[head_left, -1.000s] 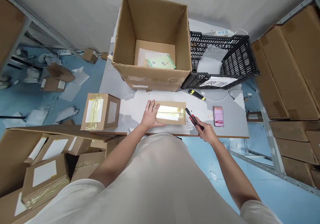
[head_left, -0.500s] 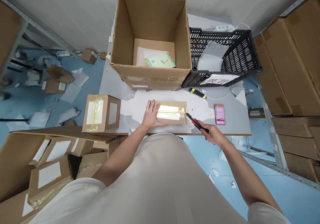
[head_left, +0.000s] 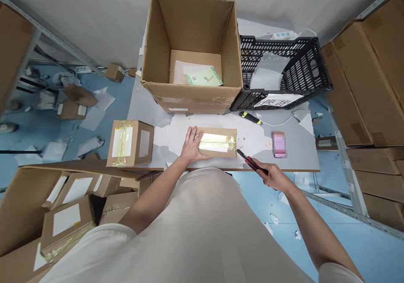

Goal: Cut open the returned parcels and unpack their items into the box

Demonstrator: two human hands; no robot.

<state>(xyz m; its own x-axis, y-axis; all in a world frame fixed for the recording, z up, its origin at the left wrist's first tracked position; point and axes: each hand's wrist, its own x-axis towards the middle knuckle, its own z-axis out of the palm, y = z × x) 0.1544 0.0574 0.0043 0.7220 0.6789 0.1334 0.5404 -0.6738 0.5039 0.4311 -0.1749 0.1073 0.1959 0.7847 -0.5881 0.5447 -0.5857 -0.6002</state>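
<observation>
A small taped cardboard box (head_left: 232,148) with a white label lies flat on the table in front of me. My left hand (head_left: 191,145) grips its left end, thumb along the near edge and fingers at the far edge. In my right hand (head_left: 272,175) is a black and red utility knife (head_left: 251,160), its tip just off the box's near right corner. Clear yellowish tape crosses the label and wraps the right end. A bigger taped carton (head_left: 145,142) stands to the left of my left hand.
A large open carton (head_left: 192,93) at the back holds a green packet (head_left: 205,77). Beside it is a black plastic crate (head_left: 315,81). A yellow-black cutter (head_left: 250,117) and a pink item (head_left: 279,144) lie on the table (head_left: 303,159). Boxes fill a carton (head_left: 23,190) at lower left.
My right hand has drawn the knife slightly right and towards me, away from the box's end. My left hand keeps its place on the box. The view has shifted a little.
</observation>
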